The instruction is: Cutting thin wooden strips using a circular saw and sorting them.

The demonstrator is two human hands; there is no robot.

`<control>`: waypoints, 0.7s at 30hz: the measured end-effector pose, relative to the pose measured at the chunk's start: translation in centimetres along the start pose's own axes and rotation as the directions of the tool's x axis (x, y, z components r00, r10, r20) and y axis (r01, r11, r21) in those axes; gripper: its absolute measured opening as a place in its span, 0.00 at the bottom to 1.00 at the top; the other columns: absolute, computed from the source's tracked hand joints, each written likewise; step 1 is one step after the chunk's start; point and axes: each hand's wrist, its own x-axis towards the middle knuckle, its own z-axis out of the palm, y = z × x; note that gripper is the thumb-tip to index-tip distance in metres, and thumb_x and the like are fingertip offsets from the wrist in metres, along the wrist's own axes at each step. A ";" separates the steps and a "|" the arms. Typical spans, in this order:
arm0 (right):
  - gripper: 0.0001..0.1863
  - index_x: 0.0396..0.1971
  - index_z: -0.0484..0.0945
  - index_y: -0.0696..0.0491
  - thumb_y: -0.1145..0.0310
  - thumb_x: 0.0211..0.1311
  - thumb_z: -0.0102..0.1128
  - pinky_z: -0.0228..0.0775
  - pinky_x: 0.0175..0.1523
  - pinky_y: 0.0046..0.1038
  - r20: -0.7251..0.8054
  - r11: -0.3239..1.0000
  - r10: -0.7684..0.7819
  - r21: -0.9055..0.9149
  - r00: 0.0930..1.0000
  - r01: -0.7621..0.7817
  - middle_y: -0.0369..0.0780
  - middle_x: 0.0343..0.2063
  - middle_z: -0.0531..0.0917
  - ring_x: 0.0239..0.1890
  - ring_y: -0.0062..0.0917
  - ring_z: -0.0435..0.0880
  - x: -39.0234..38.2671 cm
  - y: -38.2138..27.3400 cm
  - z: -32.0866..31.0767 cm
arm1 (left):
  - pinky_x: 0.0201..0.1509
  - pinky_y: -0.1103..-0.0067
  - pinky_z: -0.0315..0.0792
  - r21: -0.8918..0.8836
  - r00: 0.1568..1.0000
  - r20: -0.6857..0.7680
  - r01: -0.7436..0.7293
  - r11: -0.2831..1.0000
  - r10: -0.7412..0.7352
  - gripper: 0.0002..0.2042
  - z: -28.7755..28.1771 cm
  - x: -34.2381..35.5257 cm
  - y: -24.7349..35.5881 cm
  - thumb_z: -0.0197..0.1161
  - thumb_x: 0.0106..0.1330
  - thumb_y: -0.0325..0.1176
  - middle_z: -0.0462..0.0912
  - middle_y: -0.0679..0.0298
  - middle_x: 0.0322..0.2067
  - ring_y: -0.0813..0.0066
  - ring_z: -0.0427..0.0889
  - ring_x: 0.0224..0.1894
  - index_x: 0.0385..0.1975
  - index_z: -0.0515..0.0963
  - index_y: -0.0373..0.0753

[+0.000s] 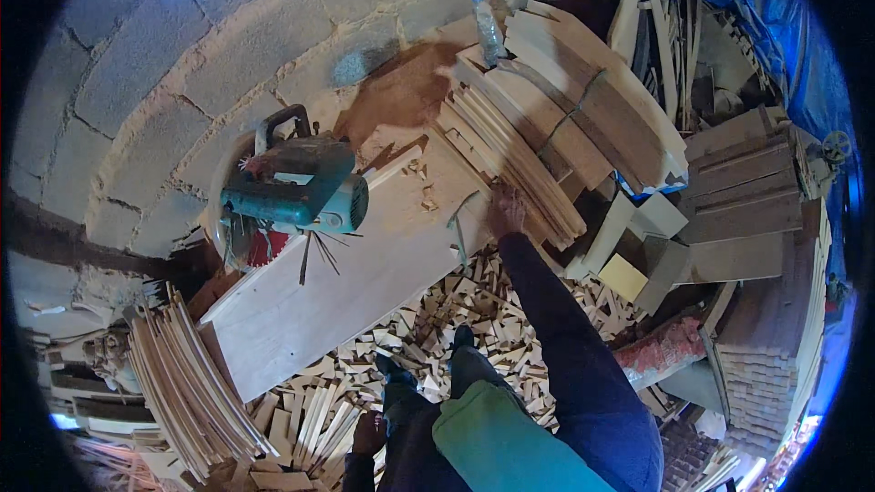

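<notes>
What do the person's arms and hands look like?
Both arms wear long dark navy sleeves down to the wrists. The right hand and the left hand are bare, with no gloves. No watch or rings can be made out.

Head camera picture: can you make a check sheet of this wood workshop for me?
Surface: pale wooden board serving as a bench, dusty.
Job's things: stack of thin wood strips at the board's end.
Clutter: offcuts on the floor; teal circular saw on the board; plastic bottle.
Hands: right hand reaches the strips; left hand hangs low, near the body.
Cables: nothing seen.
Surroundings: block wall, blue tarp, stacked planks.
</notes>
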 end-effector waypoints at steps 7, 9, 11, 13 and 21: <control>0.25 0.56 0.73 0.54 0.67 0.56 0.59 0.68 0.57 0.52 0.046 0.998 0.041 0.047 0.998 -0.043 0.51 0.53 0.73 0.57 0.50 0.73 0.1 -1.3 -1.4 | 0.42 0.60 0.73 0.074 0.987 -0.129 -0.085 0.994 0.094 0.08 -0.3 0.2 0.5 0.55 0.68 0.33 0.79 0.49 0.33 0.47 0.79 0.39 0.38 0.75 0.36; 0.28 0.58 0.72 0.53 0.67 0.55 0.59 0.65 0.60 0.54 0.080 0.996 0.057 0.060 0.995 -0.062 0.51 0.57 0.71 0.61 0.50 0.70 0.2 -1.4 -1.9 | 0.41 0.59 0.72 0.031 0.991 -0.108 -0.079 0.996 0.082 0.08 -0.3 0.1 0.7 0.54 0.68 0.34 0.79 0.49 0.33 0.46 0.78 0.38 0.37 0.75 0.36; 0.29 0.60 0.71 0.49 0.64 0.56 0.61 0.63 0.62 0.54 0.182 0.981 0.167 0.069 0.969 -0.182 0.51 0.60 0.69 0.63 0.50 0.68 0.3 -1.9 -2.5 | 0.41 0.61 0.74 0.043 0.996 -0.087 -0.025 0.999 0.028 0.07 -0.3 -0.2 0.8 0.56 0.68 0.33 0.80 0.50 0.34 0.48 0.80 0.39 0.38 0.76 0.36; 0.27 0.61 0.70 0.53 0.64 0.60 0.58 0.66 0.60 0.53 -0.021 0.997 0.070 -0.029 0.997 -0.071 0.53 0.58 0.71 0.61 0.51 0.70 -0.8 -2.7 -3.5 | 0.41 0.62 0.75 0.003 0.997 -0.083 0.000 1.000 0.001 0.07 -0.4 -0.6 0.9 0.57 0.68 0.33 0.80 0.50 0.34 0.50 0.81 0.39 0.39 0.76 0.36; 0.11 0.41 0.74 0.56 0.66 0.64 0.57 0.73 0.44 0.48 0.116 0.788 -0.134 0.614 0.984 0.035 0.48 0.32 0.80 0.38 0.46 0.82 -18.4 -9.1 -7.8 | 0.49 0.60 0.74 0.167 0.975 -0.188 -0.084 0.982 0.115 0.10 -1.0 -0.7 -0.4 0.59 0.68 0.34 0.81 0.49 0.40 0.48 0.80 0.45 0.42 0.76 0.35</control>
